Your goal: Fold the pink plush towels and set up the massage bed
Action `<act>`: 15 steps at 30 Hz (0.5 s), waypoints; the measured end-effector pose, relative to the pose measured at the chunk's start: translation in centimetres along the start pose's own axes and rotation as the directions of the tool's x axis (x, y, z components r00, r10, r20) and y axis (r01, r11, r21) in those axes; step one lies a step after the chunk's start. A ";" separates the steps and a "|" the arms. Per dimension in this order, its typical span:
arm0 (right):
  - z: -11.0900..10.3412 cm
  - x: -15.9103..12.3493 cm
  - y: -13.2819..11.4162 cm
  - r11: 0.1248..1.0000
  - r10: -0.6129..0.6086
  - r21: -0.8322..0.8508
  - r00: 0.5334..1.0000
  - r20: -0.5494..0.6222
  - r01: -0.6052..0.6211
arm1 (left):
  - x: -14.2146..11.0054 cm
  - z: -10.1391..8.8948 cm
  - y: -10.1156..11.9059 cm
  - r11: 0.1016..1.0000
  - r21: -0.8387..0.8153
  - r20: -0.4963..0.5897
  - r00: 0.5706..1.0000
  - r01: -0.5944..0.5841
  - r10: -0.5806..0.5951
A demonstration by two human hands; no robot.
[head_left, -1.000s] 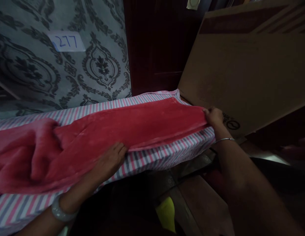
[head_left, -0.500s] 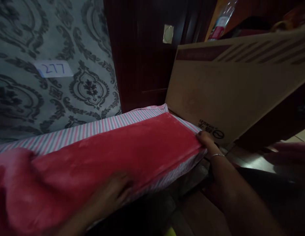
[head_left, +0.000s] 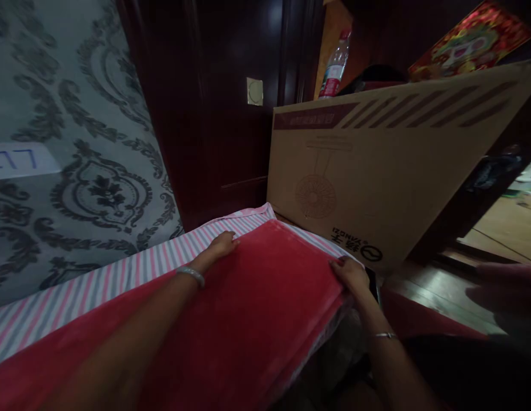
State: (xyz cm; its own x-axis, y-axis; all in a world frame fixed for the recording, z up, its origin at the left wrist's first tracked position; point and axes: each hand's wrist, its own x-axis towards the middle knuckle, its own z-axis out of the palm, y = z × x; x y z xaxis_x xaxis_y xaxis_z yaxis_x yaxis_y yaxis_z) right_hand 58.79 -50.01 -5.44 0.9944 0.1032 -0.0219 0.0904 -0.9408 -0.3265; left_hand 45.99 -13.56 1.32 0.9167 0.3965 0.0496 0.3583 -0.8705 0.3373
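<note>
Carton (head_left: 377, 182) reads YANGZI; label (head_left: 23, 161) ends 77; right hand (head_left: 353, 275) on red blanket (head_left: 252, 302).

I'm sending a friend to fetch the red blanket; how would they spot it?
Find the big cardboard box. Beside it lies a striped sheet, and over that the red blanket, the right hand at one corner. Unlike the sheet's pink, grey and white stripes, the blanket is plain red.

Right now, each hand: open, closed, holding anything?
Left hand: on far edge of red blanket; can't tell if closed.
Right hand: at its end edge; likewise unclear.
</note>
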 end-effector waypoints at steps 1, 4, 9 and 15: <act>0.2 0.1 0.1 1.000 -0.005 0.011 1.000 -0.008 0.006 | 1.6 0.7 0.4 1.000 -0.009 0.016 1.000 0.015 -0.015; 0.7 0.4 0.4 1.000 -0.009 0.029 1.000 -0.030 0.010 | 5.7 2.5 1.7 0.998 -0.047 0.052 0.998 0.049 -0.047; 1.4 0.7 0.9 0.999 -0.034 -0.018 0.996 -0.086 0.032 | 10.1 5.0 4.1 0.990 -0.130 0.059 0.997 0.054 -0.047; 0.4 2.2 0.1 0.992 -0.002 0.119 0.977 -0.213 0.028 | 12.3 5.9 8.0 0.995 -0.081 -0.082 0.995 0.059 -0.065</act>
State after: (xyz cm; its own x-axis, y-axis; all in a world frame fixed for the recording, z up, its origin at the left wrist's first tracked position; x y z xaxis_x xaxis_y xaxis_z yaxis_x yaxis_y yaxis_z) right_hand 60.97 -49.70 -5.92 0.9830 0.0345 0.1803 0.1115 -0.8924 -0.4372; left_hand 61.20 -17.35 -0.90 0.8738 0.4750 0.1042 0.3960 -0.8194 0.4144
